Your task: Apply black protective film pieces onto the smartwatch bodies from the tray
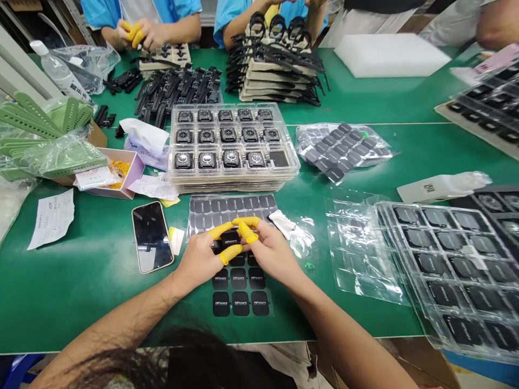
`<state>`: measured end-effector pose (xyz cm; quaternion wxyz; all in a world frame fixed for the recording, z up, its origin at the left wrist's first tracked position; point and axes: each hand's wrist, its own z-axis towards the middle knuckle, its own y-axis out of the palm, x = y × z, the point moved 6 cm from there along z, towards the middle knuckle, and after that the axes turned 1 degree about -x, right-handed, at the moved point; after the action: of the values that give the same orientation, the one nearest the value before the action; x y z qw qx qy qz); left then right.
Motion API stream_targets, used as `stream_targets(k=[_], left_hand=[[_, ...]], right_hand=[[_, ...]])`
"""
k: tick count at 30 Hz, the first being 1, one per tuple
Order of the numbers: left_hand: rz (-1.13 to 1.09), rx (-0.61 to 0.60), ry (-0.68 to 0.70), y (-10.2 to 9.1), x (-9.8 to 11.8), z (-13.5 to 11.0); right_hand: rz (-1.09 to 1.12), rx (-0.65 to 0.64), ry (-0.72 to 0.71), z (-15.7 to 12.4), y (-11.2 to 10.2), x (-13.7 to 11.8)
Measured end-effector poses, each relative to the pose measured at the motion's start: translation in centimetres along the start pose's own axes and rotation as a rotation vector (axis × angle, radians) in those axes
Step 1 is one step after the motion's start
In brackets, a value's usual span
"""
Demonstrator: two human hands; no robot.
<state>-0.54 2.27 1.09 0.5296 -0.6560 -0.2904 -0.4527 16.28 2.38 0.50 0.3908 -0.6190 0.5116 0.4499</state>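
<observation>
A black square smartwatch body (230,237) is held between my two hands, and its upper face shows white lettering. My left hand (203,255) grips it from the left with yellow-cot-covered fingers. From the right, the yellow-cot-covered thumb and finger of my right hand (270,249) close on its edge. Below them lies a sheet of black printed films (240,278), partly hidden by my hands. Another sheet of dark squares (235,204) lies just beyond. Further back, a clear tray (173,143) carries rows of watch bodies; its front right pocket has none.
A phone (152,237) and paper slips lie left, near a box of yellow finger cots (135,173). On the right are stacked clear trays (405,281) and a plastic bottle (441,186). Across the table, co-workers in blue sleeves (184,6) work behind stacked watches (275,70).
</observation>
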Motion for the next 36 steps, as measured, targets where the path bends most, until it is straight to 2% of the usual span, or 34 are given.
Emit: stream_targets(k=[5, 8, 10, 12, 14, 16, 18, 20, 23, 29, 31, 33, 36], left_hand=[[0.045, 0.036, 0.033, -0.3, 0.2, -0.2], [0.068, 0.042, 0.021, -0.4, 0.2, -0.4], [0.021, 0.029, 0.004, -0.3, 0.1, -0.5], [-0.049, 0.015, -0.021, -0.1, -0.2, -0.5], [-0.085, 0.006, -0.043, 0.1, -0.4, -0.5], [-0.088, -0.003, -0.05, 0.3, -0.5, -0.5], [-0.085, -0.003, -0.046, 0.4, -0.6, -0.5], [-0.085, 0.001, -0.037, 0.4, -0.6, -0.5], [-0.068, 0.002, -0.018, 0.4, -0.4, -0.4], [-0.029, -0.013, 0.001, 0.3, -0.2, -0.4], [-0.032, -0.013, 0.006, 0.2, -0.2, -0.4], [-0.035, -0.01, 0.009, 0.2, -0.2, -0.4], [-0.031, -0.006, -0.01, 0.2, -0.1, -0.4]], right_hand=[[-0.022, -0.119, -0.031, -0.6, 0.8, -0.5], [-0.067, -0.13, -0.073, -0.4, -0.3, -1.7], [-0.09, -0.025, -0.183, 0.8, -3.1, -3.8], [-0.128, 0.174, -0.327, 3.0, -7.1, -6.6], [-0.273, 0.363, -0.405, 5.8, -11.0, -9.1], [-0.528, 0.399, -0.369, 9.0, -13.2, -10.7], [-0.799, 0.419, -0.363, 11.1, -14.0, -11.8], [-0.994, 0.474, -0.424, 11.7, -13.9, -12.7], [-1.097, 0.515, -0.508, 11.2, -12.5, -13.6], [-1.201, 0.17, -0.398, 13.2, -8.5, -13.1], [-1.133, 0.112, -0.394, 13.8, -8.4, -13.3], [-0.975, 0.093, -0.362, 13.6, -8.8, -13.4], [-0.646, 0.143, -0.363, 11.1, -9.1, -12.8]])
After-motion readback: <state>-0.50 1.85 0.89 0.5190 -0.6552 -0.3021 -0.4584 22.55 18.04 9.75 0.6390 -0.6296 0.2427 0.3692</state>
